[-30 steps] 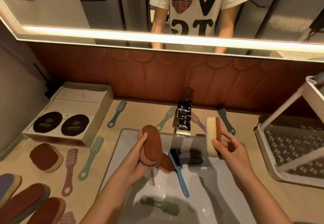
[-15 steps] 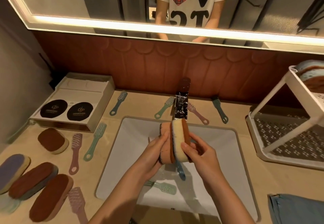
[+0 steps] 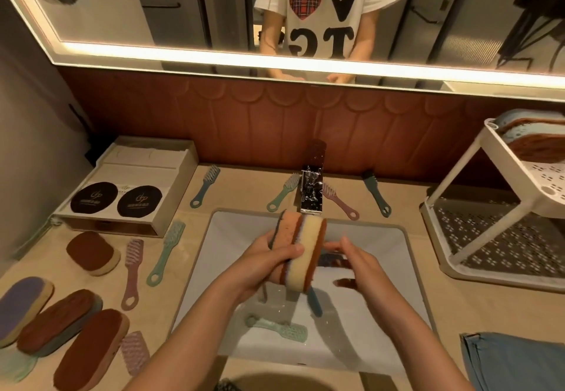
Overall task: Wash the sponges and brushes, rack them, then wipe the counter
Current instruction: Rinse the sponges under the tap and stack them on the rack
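Left hand (image 3: 269,265) grip curls round two sponges (image 3: 301,250), pressed face to face above the sink (image 3: 391,253). Right hand (image 3: 354,260) grip is spread, fingers straight beside them; contact unclear. Sink holds a green brush (image 3: 276,328). Upper tier of the rack (image 3: 495,279) holds racked sponges (image 3: 532,142).

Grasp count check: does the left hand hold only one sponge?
No, the left hand grips two sponges pressed side by side over the sink.

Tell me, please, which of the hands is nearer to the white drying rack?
Right. The right hand is over the sink, on the side of the sponges toward the drying rack; the left hand grips them from the far side.
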### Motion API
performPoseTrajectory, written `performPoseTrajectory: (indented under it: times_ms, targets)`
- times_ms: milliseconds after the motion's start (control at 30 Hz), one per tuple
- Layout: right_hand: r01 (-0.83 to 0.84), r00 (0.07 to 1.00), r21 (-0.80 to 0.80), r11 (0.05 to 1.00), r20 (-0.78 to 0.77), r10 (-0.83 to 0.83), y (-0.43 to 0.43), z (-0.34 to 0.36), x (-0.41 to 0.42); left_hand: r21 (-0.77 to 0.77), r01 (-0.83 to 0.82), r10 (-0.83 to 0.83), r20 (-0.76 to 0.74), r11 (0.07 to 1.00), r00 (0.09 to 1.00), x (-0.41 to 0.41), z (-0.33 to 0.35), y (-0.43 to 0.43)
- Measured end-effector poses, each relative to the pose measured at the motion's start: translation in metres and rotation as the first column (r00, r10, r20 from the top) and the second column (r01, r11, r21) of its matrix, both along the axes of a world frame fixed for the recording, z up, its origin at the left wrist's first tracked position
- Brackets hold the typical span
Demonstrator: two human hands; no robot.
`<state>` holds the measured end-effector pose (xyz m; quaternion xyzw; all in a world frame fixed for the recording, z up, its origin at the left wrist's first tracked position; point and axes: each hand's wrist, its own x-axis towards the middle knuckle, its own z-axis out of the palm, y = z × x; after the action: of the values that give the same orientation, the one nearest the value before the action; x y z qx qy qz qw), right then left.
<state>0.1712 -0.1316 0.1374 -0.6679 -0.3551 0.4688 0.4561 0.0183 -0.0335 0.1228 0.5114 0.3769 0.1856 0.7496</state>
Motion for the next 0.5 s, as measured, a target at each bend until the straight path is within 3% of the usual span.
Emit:
performPoseTrajectory:
  times_ms: [133,267,367,500]
  targets:
    - [-0.071,0.994,0.069,0.995,0.088,0.065,0.017,0.023,0.009,0.165,0.267,-0.236,-0.186,0.949,0.954,-0.006,0.021,0.016]
    - [-0.300,0.948,-0.035,0.953,0.099,0.302,0.034,0.032,0.003,0.241,0.493,-0.400,-0.349,0.836,0.848,0.001,0.036,0.022]
    - [-0.336,0.934,-0.015,0.942,0.125,0.336,0.036,0.025,-0.001,0.247,0.528,-0.399,-0.424,0.813,0.813,0.004,0.039,0.023]
    - [-0.255,0.956,0.111,0.960,0.178,0.233,0.031,0.019,0.000,0.160,0.378,-0.326,-0.279,0.912,0.903,-0.001,0.036,0.019]
